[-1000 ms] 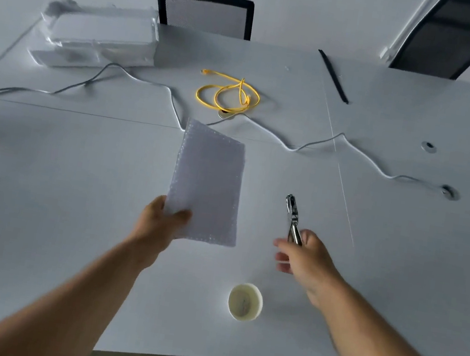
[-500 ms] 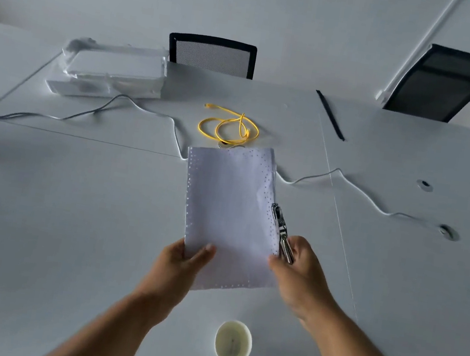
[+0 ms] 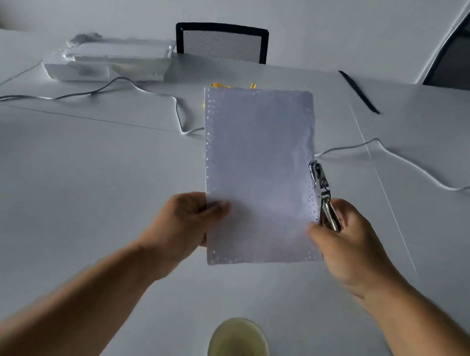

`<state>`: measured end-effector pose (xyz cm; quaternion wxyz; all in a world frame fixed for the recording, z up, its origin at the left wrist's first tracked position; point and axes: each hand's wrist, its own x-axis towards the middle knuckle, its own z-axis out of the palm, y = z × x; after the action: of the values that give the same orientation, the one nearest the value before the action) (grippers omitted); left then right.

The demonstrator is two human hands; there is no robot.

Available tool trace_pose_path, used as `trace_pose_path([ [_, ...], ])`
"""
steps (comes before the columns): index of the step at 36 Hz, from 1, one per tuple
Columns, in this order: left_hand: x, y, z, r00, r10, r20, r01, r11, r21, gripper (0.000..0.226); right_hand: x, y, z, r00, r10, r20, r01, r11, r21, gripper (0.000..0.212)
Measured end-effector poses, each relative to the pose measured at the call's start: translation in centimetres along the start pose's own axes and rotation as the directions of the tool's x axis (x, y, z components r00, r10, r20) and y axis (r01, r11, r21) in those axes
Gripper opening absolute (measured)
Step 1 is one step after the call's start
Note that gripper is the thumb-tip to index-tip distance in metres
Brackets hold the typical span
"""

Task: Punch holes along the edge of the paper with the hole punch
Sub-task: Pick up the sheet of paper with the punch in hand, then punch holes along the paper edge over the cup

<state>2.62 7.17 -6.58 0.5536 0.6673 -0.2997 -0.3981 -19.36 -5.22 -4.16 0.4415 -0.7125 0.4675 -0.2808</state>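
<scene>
A white sheet of paper point(image 3: 255, 168) is held up above the table, tilted, with rows of small holes along all its edges. My left hand point(image 3: 187, 222) pinches its lower left corner, thumb on the front. My right hand point(image 3: 352, 244) grips the handles of a silver plier-type hole punch point(image 3: 321, 190). The punch's jaws sit at the paper's right edge, about halfway up. The right thumb touches the paper's lower right part.
A round yellowish cup point(image 3: 237, 355) stands on the white table near me. Behind the paper lie a yellow cable point(image 3: 221, 85), mostly hidden, a white cord point(image 3: 137, 91), a plastic-wrapped white box point(image 3: 108, 61) and a black strip point(image 3: 359, 92). A black mesh chair point(image 3: 220, 40) stands beyond the table.
My left hand has lifted the paper off the table and raised it closer. My right hand has brought the hole punch from the table to the paper's right edge.
</scene>
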Motion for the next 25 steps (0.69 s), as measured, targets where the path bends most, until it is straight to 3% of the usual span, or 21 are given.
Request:
trace_pose_path([
  [3,0.2,-1.1,-0.2,0.997,0.065,0.034,-0.064,0.998,-0.02,0.039,-0.3,0.7,-0.1,0.998,-0.058,-0.03,0.058,0.998,0.016,0.035],
  [7,-0.9,-1.1,-0.4,0.971,0.233,0.052,-0.235,0.971,0.034,0.037,-1.9,0.9,-0.8,0.983,-0.176,-0.047,0.177,0.984,0.028,0.041],
  [13,-6.3,-0.1,-0.9,0.893,0.449,0.034,-0.448,0.893,-0.037,0.041,-7.9,-1.3,-1.9,0.95,-0.286,-0.121,0.297,0.952,0.078,0.04],
  [17,-11.0,0.0,-1.0,0.895,0.436,0.094,-0.421,0.895,-0.147,0.023,-13.0,-2.7,-2.0,0.939,-0.294,-0.18,0.313,0.946,0.085,0.015],
  [19,-13.1,-0.2,-0.8,0.903,0.402,0.151,-0.379,0.912,-0.159,0.031,-15.1,-2.9,-2.0,0.942,-0.28,-0.187,0.298,0.952,0.072,0.013],
  [21,-14.8,-0.7,-0.5,0.907,0.405,0.118,-0.389,0.911,-0.138,0.033,-16.9,-2.9,-1.8,0.945,-0.258,-0.201,0.276,0.959,0.069,0.022],
  [24,-16.4,-1.4,-0.2,0.905,0.424,0.024,-0.418,0.899,-0.126,0.009,-19.1,-1.7,-1.5,0.948,-0.163,-0.272,0.202,0.972,0.122,0.012],
  [25,-16.8,-1.5,-0.2,0.901,0.433,-0.011,-0.431,0.894,-0.124,0.017,-19.9,-1.0,-1.2,0.946,-0.129,-0.298,0.176,0.975,0.137,0.012],
])
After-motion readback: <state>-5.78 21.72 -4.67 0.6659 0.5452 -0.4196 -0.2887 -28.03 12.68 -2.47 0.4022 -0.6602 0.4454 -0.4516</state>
